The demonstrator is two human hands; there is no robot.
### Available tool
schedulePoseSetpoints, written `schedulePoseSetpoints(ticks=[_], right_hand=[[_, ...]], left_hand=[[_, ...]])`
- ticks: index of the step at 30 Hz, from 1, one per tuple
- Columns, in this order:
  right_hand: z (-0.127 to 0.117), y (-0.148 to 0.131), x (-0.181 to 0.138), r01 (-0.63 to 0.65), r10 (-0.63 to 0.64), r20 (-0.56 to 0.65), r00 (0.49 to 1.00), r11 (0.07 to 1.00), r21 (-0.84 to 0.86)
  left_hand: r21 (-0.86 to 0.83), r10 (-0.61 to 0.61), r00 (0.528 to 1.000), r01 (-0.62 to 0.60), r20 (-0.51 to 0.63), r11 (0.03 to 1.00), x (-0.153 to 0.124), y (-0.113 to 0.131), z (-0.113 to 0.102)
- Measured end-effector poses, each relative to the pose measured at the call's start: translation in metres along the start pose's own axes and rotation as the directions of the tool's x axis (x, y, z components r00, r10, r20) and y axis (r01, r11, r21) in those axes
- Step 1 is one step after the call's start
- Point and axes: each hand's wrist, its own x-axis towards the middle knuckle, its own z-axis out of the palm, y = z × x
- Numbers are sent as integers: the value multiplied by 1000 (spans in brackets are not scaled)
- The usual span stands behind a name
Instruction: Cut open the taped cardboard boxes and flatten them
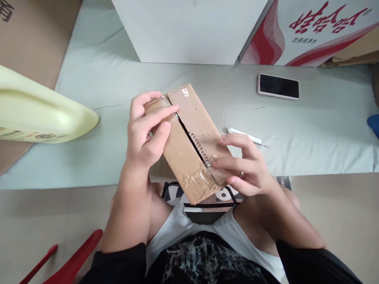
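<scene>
The box [180, 148] sits at the cloth's [310, 142] near edge, above the lap, its long axis slanting from far left to near right, with the open slit [189, 136] running the same way and the seamed top facing up toward the head. The left hand [146, 136] grips the far-left end; the right hand [251, 167] has spread fingertips on the near-right part, whether clamped I cannot tell. Handling it well probably means bracing both ends evenly and easing the flaps without crushing them.
</scene>
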Motion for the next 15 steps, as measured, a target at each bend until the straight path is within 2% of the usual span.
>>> schedulePoseSetpoints(ticks=[3, 7, 12, 15], right_hand=[[-1, -1, 3, -16, 19, 37, 999, 998, -62], [-1, 3, -1, -68, 68, 29, 997, 998, -15], [3, 16, -12, -241, 254, -47, 966, 951, 193], [4, 21, -16, -335, 347, -4, 938, 908, 251]], left_hand=[[-2, -42, 999, 42, -9, 999, 1, 2, 2], [-13, -35, 999, 34, -25, 999, 0, -1, 2], [-57, 157, 986, -160, -56, 985, 0, -19, -3], [-88, 178, 977, -189, -119, 978, 0, -27, -6]])
